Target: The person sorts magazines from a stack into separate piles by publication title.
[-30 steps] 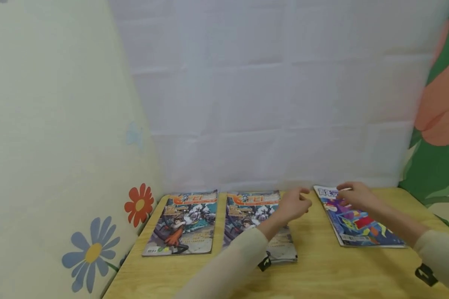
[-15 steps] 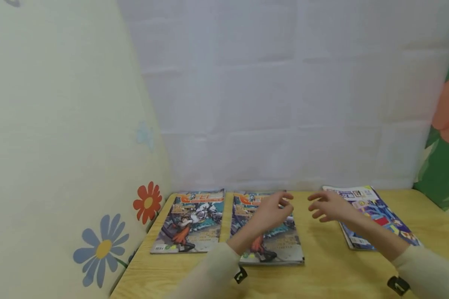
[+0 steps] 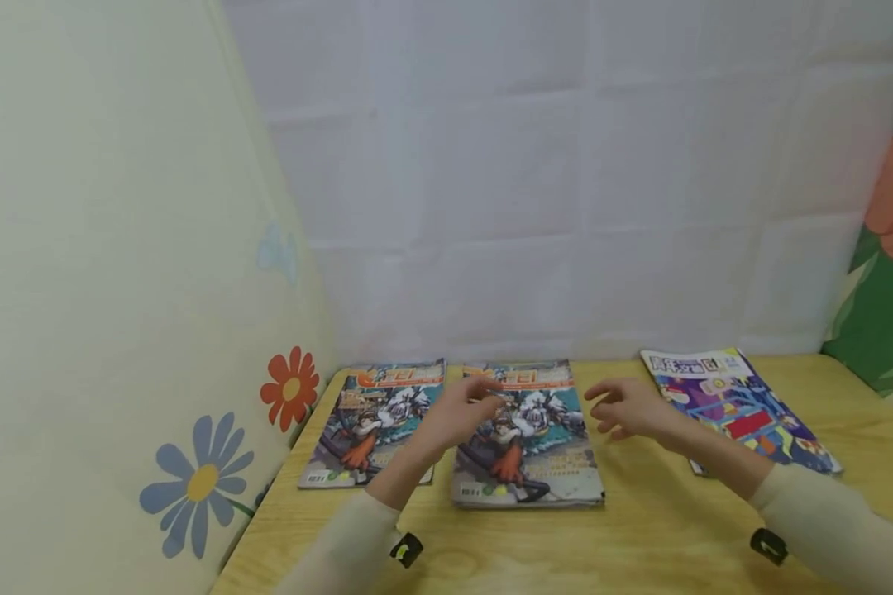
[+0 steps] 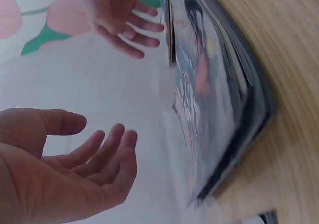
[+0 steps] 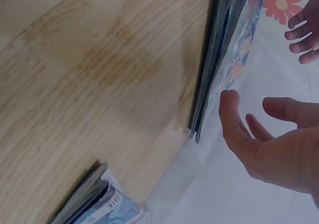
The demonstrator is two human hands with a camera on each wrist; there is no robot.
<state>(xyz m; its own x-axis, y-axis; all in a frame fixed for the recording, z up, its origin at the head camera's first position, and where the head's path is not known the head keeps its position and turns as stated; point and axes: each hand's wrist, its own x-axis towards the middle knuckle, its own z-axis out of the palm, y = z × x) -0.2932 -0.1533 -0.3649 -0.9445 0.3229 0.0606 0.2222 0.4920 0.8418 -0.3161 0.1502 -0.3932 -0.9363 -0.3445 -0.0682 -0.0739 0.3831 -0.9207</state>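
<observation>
In the head view my left hand hovers over the left edge of the middle magazine stack, its fingers loosely bent and holding nothing. The left wrist view shows that hand palm up, apart from the stack, whose layered edges are visible. My right hand floats just right of the same stack, fingers relaxed with nothing in them. Seen from the right wrist, the hand is near the stack's side. A similar magazine lies on the left, partly behind my left forearm.
A purple-blue magazine lies tilted at the right of the wooden table, partly covered by my right forearm. A white sheet hangs behind the table, and a painted wall borders the left side.
Both hands have moved left: the right from over the purple-blue magazine to beside the middle stack, the left from that stack's right side to its left edge. The view has shifted slightly.
</observation>
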